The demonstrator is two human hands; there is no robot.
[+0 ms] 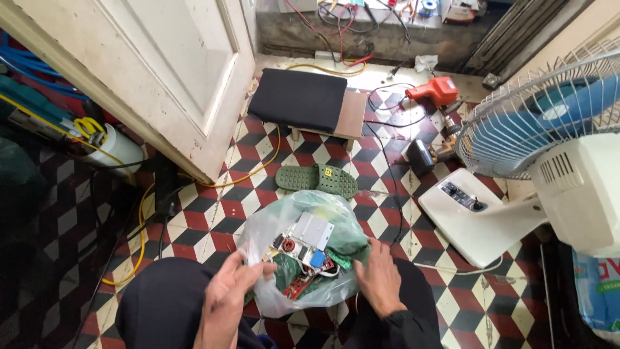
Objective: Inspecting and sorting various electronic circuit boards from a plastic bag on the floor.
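The thin plastic bag of circuit boards rests on the lap. Left hand and right hand fingers pinch its rim. Limp, likely tear-prone film; sharp contents: grip rim.

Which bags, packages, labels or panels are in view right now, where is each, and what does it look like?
Plastic bag: translucent, pale green, between left hand and right hand, with circuit boards inside.
Printed package: far right edge, blue with red and green marks, partly cut off.
Control panel: dark strip with a knob on the white fan base.
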